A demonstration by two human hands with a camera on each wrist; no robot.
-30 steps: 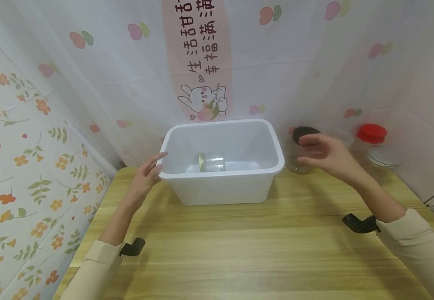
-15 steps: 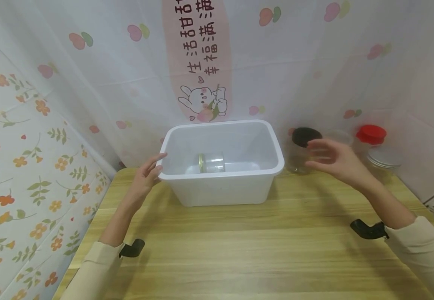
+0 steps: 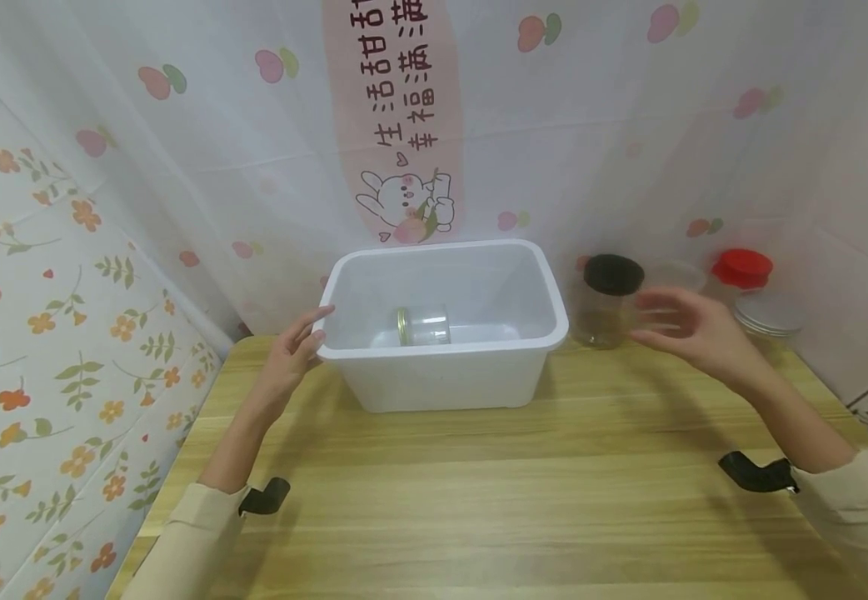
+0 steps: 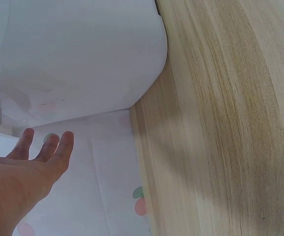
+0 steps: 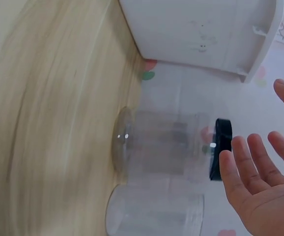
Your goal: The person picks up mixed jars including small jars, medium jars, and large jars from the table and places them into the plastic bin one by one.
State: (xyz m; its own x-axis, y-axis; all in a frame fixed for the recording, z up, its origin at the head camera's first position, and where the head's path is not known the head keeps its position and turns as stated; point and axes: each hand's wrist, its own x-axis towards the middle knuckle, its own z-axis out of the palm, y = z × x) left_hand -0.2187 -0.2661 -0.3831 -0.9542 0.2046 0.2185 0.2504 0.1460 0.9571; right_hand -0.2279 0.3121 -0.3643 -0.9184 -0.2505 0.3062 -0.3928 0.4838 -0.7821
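A white plastic tub [image 3: 434,379] stands on the wooden table, and a clear jar [image 3: 428,325] with a gold lid lies on its side inside. My left hand [image 3: 287,354] rests at the tub's left rim, its fingers loosely extended in the left wrist view. To the right of the tub a clear jar [image 5: 166,147] with a black lid [image 3: 614,274] stands upright. My right hand [image 3: 692,337] is held just right of that jar, fingers and thumb spread apart with nothing between them. In the right wrist view its fingertips [image 5: 226,160] overlap the black lid.
Behind my right hand are a clear container [image 3: 675,275], a jar with a red lid [image 3: 743,268] and one with a silver lid [image 3: 770,313]. A printed curtain [image 3: 554,150] hangs along the table's back edge. Bare wooden table [image 3: 434,500] lies in front of the tub.
My right hand has drawn back to the right and slightly down, away from the black-lidded jar, which now shows more fully. The left hand and the tub have stayed in place.
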